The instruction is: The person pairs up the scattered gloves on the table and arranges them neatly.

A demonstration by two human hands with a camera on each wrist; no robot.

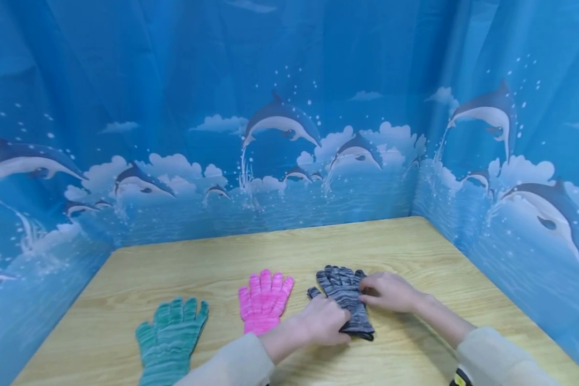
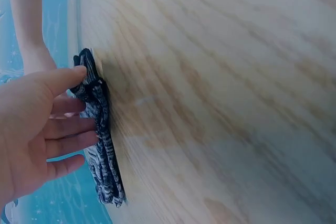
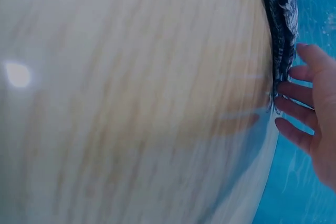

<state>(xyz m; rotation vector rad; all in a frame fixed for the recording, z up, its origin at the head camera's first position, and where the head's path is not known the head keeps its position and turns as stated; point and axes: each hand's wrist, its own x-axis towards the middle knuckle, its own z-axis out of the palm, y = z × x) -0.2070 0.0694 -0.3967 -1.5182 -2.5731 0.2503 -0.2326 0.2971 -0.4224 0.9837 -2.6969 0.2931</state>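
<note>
A black-and-grey striped knit glove [image 1: 343, 292] lies flat on the table, its fingers pointing toward the back. My left hand [image 1: 324, 321] rests over its left side near the dark cuff. In the left wrist view, the thumb touches the cuff end of the glove [image 2: 102, 129] while the other fingers lie fairly straight along it. At the glove's right edge is my right hand [image 1: 391, 292], fingertips touching near the little finger. The right wrist view shows these fingers [image 3: 296, 93] loosely extended against the knit edge.
On the wooden table [image 1: 251, 246], a pink glove [image 1: 264, 300] lies left of the striped one. Farther left and nearer the front is a green glove [image 1: 171, 340], partly behind the left sleeve [image 1: 236, 362]. A blue dolphin-print curtain [image 1: 173, 107] borders the back and sides.
</note>
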